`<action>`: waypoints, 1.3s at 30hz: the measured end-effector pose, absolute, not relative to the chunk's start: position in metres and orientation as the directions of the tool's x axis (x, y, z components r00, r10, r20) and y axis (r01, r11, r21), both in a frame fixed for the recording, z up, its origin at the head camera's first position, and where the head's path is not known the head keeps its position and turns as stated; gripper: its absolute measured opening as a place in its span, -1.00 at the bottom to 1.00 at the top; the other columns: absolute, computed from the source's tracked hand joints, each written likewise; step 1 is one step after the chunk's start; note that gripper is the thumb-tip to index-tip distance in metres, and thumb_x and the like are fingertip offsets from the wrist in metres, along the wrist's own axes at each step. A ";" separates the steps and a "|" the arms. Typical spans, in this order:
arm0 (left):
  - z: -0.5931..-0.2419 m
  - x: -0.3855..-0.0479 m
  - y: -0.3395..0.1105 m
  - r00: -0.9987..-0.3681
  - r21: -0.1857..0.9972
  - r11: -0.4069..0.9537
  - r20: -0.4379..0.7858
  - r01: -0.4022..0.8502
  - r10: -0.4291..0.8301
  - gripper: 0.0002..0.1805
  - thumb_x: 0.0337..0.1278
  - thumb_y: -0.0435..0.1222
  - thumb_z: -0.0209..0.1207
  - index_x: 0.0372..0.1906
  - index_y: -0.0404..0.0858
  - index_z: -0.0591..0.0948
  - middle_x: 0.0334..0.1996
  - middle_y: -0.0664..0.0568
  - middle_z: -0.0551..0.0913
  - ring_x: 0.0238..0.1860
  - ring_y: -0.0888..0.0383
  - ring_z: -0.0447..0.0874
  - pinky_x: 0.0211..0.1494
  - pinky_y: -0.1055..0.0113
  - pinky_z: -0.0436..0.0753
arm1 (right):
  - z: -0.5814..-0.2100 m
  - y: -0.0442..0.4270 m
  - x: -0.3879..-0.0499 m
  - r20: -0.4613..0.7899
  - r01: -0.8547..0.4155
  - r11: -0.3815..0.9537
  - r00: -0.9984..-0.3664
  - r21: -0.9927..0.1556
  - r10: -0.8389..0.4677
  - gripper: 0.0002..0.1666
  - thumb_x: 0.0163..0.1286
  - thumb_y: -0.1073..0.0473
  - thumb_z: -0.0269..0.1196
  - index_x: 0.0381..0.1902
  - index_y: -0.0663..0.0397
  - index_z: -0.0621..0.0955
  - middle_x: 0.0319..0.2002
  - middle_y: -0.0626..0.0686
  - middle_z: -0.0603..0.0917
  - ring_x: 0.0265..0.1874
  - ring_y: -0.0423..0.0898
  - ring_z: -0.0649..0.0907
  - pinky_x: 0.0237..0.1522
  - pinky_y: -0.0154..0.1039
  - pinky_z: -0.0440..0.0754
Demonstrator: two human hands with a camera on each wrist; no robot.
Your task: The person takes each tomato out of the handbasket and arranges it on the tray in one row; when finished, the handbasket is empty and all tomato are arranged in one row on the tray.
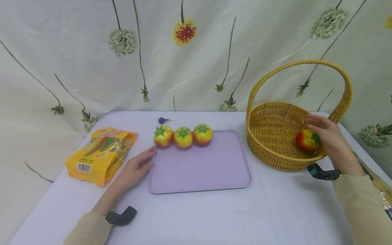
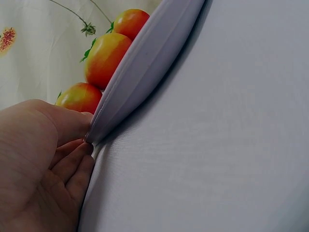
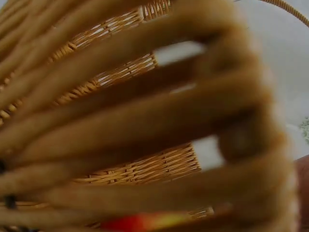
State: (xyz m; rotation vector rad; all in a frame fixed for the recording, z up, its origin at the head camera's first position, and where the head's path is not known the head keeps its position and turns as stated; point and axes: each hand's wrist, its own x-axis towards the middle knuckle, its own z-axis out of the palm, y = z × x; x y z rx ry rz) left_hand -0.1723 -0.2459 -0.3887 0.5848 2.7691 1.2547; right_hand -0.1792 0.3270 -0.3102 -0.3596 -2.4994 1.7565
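Observation:
My left hand (image 1: pixel 138 167) is at the left edge of a lilac tray (image 1: pixel 199 166). In the left wrist view its thumb lies on the tray's rim (image 2: pixel 140 72) with the fingers beneath, pinching it. Three yellow-red toy persimmons (image 1: pixel 183 137) with green leaf tops sit in a row along the tray's back edge. My right hand (image 1: pixel 332 137) reaches over the right side of a wicker basket (image 1: pixel 269 136), its fingers fairly straight above another toy persimmon (image 1: pixel 307 141) inside. The right thumb is hidden. Basket weave fills the right wrist view, blurred up close.
A yellow snack bag (image 1: pixel 99 154) lies left of the tray. Behind the tray is a purple lollipop (image 1: pixel 166 120). The basket's tall handle (image 1: pixel 301 62) arches above it. A flowered cloth (image 1: pixel 196 68) hangs behind the white-covered table (image 1: pixel 214 217).

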 end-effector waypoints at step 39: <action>-0.386 -0.171 -0.243 -0.918 0.744 0.572 0.142 0.346 0.371 -0.55 0.29 -0.35 0.09 0.25 -0.34 0.42 0.36 -0.11 0.22 0.36 -0.08 0.10 0.32 -0.02 0.19 | -0.320 0.317 -0.196 -0.298 0.131 0.674 -0.945 -0.727 -0.138 -0.11 0.37 -0.03 0.15 0.43 0.27 0.00 0.14 0.45 0.16 0.00 0.29 0.28 -0.13 -0.02 0.41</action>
